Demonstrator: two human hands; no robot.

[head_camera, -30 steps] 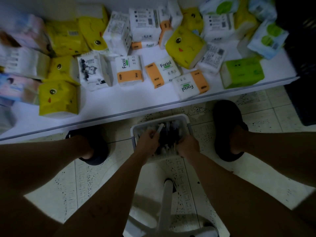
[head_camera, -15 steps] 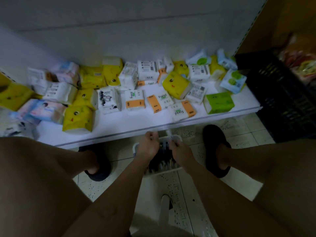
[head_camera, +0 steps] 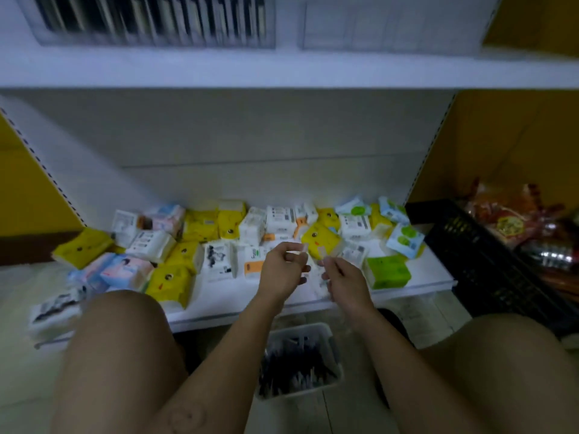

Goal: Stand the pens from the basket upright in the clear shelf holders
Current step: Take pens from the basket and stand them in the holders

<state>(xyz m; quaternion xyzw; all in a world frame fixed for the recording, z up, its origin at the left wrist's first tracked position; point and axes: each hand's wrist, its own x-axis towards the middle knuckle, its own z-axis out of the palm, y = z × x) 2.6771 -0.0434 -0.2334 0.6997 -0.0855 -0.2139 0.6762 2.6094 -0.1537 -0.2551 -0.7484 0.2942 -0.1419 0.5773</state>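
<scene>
White shelving is filling the view, with tissue packs crowding the lower shelf behind our hands. We are holding our left hand up, fingers curled, pinching a pale piece too blurred to name. Just beside it our right hand is curling toward another pale streak; whether it is gripping, we cannot tell. Below our wrists the basket is holding dark pens. High above, clear holders are blurring into stripes.

shelf holders blurred and cropped, basket pens smeared
</scene>
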